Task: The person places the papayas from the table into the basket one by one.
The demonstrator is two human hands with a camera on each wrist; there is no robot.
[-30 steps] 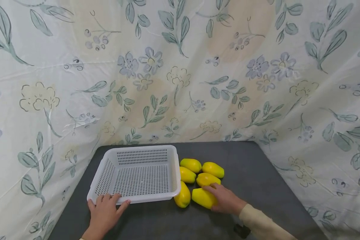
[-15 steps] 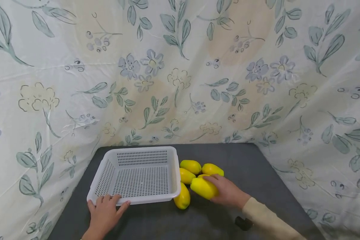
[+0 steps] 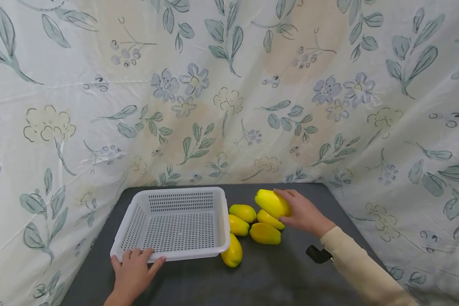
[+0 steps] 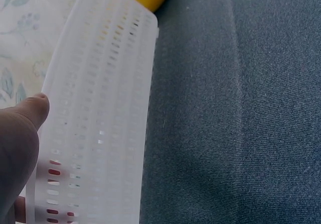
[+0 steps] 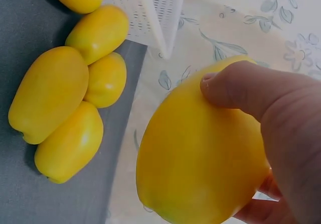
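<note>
Lifted off bench since earlier: yellow fruit [image 3: 272, 203], right hand [image 3: 303, 212] fingers wrapped round | left hand [image 3: 131, 272] flat against basket [image 3: 174, 253] | basket empty, five fruits [image 3: 248, 227] beside basket

A dark grey tabletop [image 3: 275, 276], covered in a finely woven fabric, was observed. It was enclosed at the back and on both sides by a pale cloth backdrop [image 3: 229, 106] printed with green leaves and blue-grey flowers. Creases were noted in the cloth. Illumination was soft and even.
</note>
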